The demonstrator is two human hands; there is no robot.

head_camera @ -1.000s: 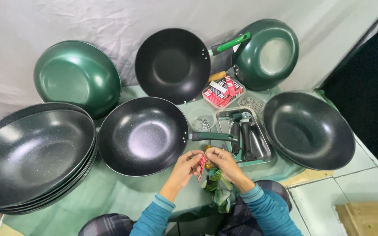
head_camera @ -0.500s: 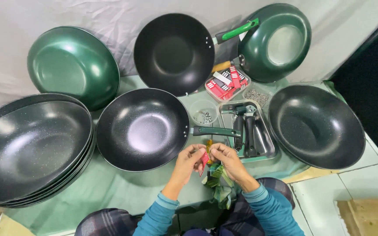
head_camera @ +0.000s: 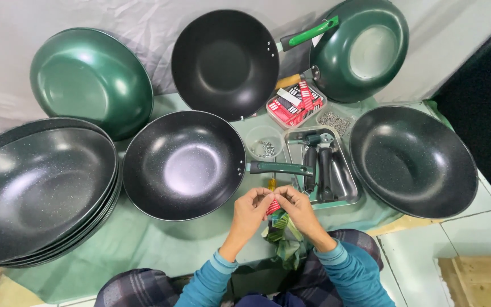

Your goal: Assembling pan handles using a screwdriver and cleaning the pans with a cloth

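Head view: fingertips [head_camera: 268,200] pinching red tag [head_camera: 273,206]

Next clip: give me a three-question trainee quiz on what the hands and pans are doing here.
1. True or false: both hands pinch the small red-and-white tag between them.
2. Which pan has a green handle fitted and lies nearest the left hand? A) the black non-stick wok with a dark green handle B) the handle-less black wok at the right C) the stack of black woks at the left
3. Fill in: the spare black handles lie in the rectangular ____ tray, just beyond the right hand.

Key: 1 true; 2 A; 3 metal.
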